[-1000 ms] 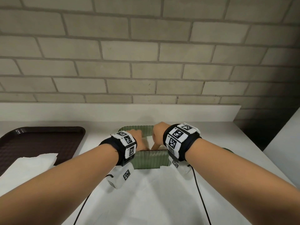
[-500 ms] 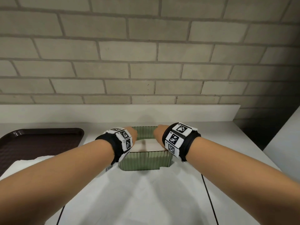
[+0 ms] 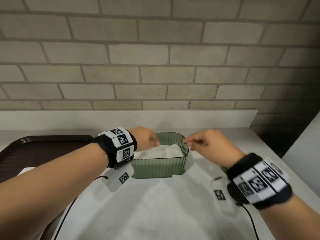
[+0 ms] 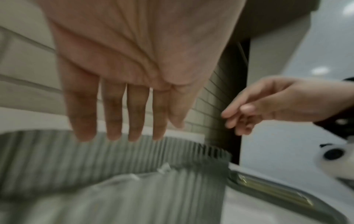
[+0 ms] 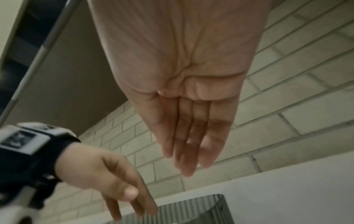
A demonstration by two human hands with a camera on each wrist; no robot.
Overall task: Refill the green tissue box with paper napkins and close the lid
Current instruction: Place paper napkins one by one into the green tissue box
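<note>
Green tissue box [image 3: 159,163] on counter by wall, lid off, napkins [image 3: 161,150] now inside. Left hand [image 3: 146,138] and right hand [image 3: 210,142] lifted clear since half a second ago, fingers straight, holding nothing. Refill seemingly done; lid next.

one green box [image 3: 159,166], two hands [image 3: 146,138], perhaps one tray [image 3: 43,149]

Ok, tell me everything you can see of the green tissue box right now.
The green tissue box is a ribbed, translucent green tub with rounded corners, upright on the white counter. Its top is open, no lid on it. White napkins lie inside near the rim. The left hand hovers over its left edge; the right hand is beside its right rim.
</note>
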